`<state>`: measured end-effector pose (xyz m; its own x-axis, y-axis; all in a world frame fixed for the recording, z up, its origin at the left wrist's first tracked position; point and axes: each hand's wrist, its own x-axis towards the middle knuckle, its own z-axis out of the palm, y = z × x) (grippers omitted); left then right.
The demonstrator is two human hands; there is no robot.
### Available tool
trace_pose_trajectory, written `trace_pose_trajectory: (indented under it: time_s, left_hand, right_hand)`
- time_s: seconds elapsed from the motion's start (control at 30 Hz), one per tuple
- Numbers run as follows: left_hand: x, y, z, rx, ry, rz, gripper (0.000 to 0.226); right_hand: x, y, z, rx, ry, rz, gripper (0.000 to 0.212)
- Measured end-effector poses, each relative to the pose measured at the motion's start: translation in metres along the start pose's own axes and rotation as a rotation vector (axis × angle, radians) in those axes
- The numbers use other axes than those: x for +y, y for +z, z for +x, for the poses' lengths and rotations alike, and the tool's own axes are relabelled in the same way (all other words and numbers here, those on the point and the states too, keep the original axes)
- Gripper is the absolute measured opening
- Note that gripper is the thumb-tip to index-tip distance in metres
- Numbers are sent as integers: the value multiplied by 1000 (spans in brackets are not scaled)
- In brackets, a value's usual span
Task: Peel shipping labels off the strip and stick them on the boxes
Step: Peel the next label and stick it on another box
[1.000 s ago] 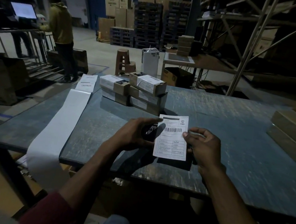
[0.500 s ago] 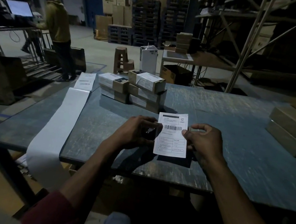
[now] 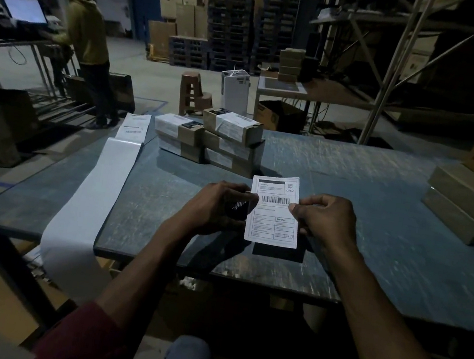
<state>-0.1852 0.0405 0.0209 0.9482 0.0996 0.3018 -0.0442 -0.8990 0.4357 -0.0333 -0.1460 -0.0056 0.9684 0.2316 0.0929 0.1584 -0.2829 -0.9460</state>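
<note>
A white shipping label with a barcode is held upright over the table's near middle. My left hand grips a small dark box, mostly hidden behind the label and fingers. My right hand pinches the label's right edge. A long white backing strip runs along the table's left side and hangs over the front edge, with printed labels at its far end. Behind my hands stands a stack of labelled cardboard boxes.
The grey table carries flat brown boxes at the right edge. A person in a yellow hoodie stands at a desk with a screen at far left. Pallets, cartons and metal racking fill the background.
My two hands and the label have closed in a little toward each other. The right fingers now pinch the label's edge more firmly. The view has shifted slightly.
</note>
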Motion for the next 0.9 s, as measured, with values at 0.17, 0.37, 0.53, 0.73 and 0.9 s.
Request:
trace_pose_trajectory:
  time_s: [0.17, 0.37, 0.53, 0.73, 0.9]
  left_hand:
    - [-3, 1, -1, 18, 36, -5, 57]
    - [-3, 2, 0, 32, 44, 13, 58]
    - [-5, 3, -1, 47, 57, 17, 58]
    - [-10, 4, 0, 55, 68, -7, 58]
    - [-15, 8, -2, 117, 124, -18, 56]
  right_hand:
    - [2, 1, -1, 20, 35, -5, 22]
    - [-1, 0, -1, 32, 12, -53, 22]
    - [-3, 2, -6, 55, -24, -109, 19]
    - [8, 1, -9, 92, 12, -101, 44]
    - [26, -2, -2, -22, 19, 74, 65]
